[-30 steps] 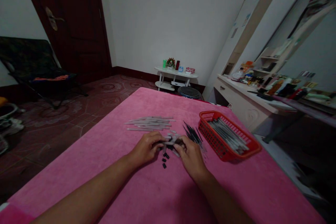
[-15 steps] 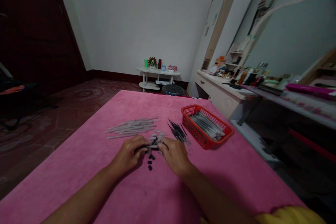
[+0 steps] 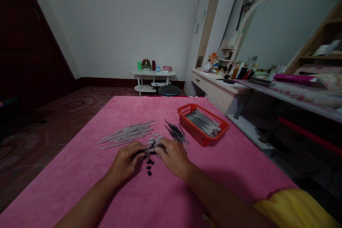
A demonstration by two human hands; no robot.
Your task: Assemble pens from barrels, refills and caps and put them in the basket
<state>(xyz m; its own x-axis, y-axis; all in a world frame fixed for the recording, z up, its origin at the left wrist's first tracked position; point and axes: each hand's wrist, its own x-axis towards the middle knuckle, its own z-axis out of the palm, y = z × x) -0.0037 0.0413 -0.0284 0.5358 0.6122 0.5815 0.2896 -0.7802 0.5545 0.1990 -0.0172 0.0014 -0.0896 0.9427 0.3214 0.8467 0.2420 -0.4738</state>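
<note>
My left hand and my right hand are close together over a pink cloth. Their fingers pinch a slim light grey pen between them, lying roughly level; the fingers cover its ends. Just beyond are small pale caps, partly hidden by my right hand. Several short black pieces lie on the near side. Beyond my left hand, long pale pen barrels form a loose pile. Past my right hand lie thin dark pen refills.
A red plastic basket with many grey pens stands at the right of the cloth. Farther right is a dressing table with bottles. A small white table and a round dark stool stand beyond the far edge.
The view has swung slightly right, so things appear farther left. Both hands keep their pinch on the pen, with little visible movement against the cloth.
</note>
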